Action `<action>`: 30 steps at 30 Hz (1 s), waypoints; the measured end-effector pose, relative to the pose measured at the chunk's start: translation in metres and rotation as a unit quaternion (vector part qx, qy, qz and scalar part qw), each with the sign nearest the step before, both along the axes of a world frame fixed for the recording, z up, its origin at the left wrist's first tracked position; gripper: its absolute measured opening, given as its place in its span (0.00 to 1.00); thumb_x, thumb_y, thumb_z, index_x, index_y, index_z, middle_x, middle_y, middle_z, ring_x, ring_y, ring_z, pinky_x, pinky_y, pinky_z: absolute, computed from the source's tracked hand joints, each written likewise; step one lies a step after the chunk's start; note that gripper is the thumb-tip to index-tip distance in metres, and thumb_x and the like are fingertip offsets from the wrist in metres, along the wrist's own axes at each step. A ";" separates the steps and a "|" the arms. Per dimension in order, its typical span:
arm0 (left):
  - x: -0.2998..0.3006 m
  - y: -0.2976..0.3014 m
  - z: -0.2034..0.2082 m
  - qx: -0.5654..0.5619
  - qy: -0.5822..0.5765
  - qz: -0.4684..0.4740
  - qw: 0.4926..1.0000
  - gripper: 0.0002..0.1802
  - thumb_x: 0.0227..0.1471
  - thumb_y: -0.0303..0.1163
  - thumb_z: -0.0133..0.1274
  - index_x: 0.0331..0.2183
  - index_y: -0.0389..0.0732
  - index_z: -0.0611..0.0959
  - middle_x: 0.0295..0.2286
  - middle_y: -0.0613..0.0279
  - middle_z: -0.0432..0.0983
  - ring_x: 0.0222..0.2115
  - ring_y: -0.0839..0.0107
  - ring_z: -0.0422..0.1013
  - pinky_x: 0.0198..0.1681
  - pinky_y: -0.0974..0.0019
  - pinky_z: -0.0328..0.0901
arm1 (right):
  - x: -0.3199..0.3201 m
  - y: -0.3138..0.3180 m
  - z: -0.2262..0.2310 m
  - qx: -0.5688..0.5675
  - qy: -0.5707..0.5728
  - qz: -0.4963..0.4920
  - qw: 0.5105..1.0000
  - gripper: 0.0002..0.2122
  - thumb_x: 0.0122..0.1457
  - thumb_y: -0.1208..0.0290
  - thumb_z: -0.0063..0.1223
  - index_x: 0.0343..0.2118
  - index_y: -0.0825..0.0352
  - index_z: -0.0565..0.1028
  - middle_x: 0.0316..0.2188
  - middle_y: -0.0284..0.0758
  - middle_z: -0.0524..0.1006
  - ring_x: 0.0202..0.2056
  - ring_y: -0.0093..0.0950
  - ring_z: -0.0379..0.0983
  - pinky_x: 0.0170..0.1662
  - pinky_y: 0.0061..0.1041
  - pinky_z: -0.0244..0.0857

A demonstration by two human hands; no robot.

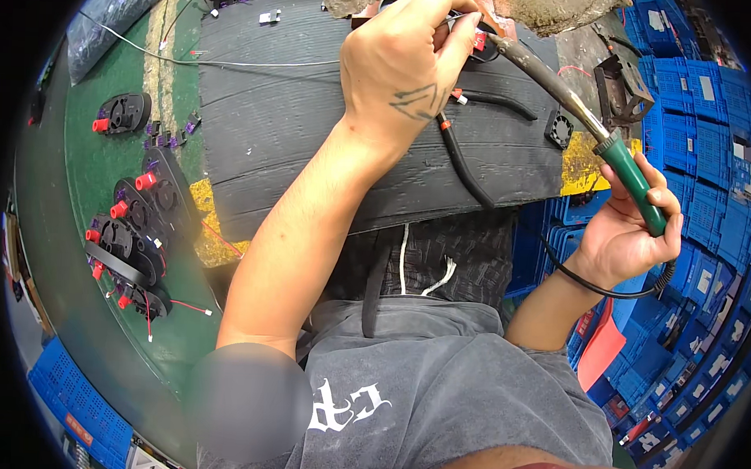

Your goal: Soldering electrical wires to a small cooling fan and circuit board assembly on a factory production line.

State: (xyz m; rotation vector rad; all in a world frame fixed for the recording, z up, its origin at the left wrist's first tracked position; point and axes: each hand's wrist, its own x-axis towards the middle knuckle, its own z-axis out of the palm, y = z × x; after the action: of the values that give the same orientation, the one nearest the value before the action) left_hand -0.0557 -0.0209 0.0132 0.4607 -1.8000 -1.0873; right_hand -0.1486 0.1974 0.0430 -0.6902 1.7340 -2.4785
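My right hand (pixel 620 240) is wrapped round the green handle of a soldering iron (pixel 554 85). Its metal shaft slants up and left, with the tip end close to my left fingertips. My left hand (pixel 402 58) is closed in a pinch at the far edge of the dark board. A thin silvery wire (pixel 266 64) runs in from the left to this hand and passes behind it; a pale thin end shows at the fingertips. Just below the iron's tip is a small red part (pixel 480 41) on a black piece, mostly covered by my hand. Pliers (pixel 461 159) with black handles lie beneath my left hand.
Several black round housings with red connectors (pixel 137 197) lie on the green surface at left. A small black fan (pixel 559 129) and a metal bracket (pixel 623 90) sit at right. Blue crates (pixel 685 146) are stacked beyond. The iron's cord (pixel 589 285) hangs by my right wrist.
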 end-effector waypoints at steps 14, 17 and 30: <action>0.001 -0.002 -0.010 -0.062 -0.020 0.031 0.997 0.07 0.38 0.22 0.59 0.26 0.38 0.80 0.22 0.60 0.67 0.19 0.69 0.66 0.21 0.70 0.61 | 0.003 0.008 0.007 -0.014 0.006 0.012 1.000 0.21 0.58 0.56 0.29 0.26 0.69 0.72 0.36 0.52 0.73 0.35 0.51 0.73 0.32 0.42 0.75; -0.019 -0.014 -0.031 -0.160 0.300 0.010 0.941 0.06 0.38 0.23 0.60 0.25 0.39 0.80 0.22 0.60 0.66 0.20 0.68 0.66 0.23 0.69 0.62 | 0.004 0.006 0.004 -0.014 0.006 0.015 1.000 0.21 0.58 0.56 0.29 0.26 0.69 0.72 0.36 0.53 0.72 0.35 0.51 0.73 0.32 0.41 0.75; -0.021 -0.011 -0.037 -0.170 0.249 0.016 0.953 0.06 0.39 0.25 0.60 0.25 0.39 0.81 0.22 0.59 0.67 0.23 0.65 0.68 0.27 0.66 0.63 | 0.006 0.006 0.004 -0.015 0.007 0.013 1.000 0.21 0.57 0.56 0.31 0.26 0.69 0.73 0.36 0.53 0.73 0.35 0.50 0.74 0.33 0.43 0.75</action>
State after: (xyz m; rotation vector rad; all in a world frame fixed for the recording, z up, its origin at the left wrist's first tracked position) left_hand -0.0762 -0.0318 -0.0237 -0.0006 -1.4751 -0.7606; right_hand -0.1428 0.2035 0.0466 -0.7292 1.6835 -2.4930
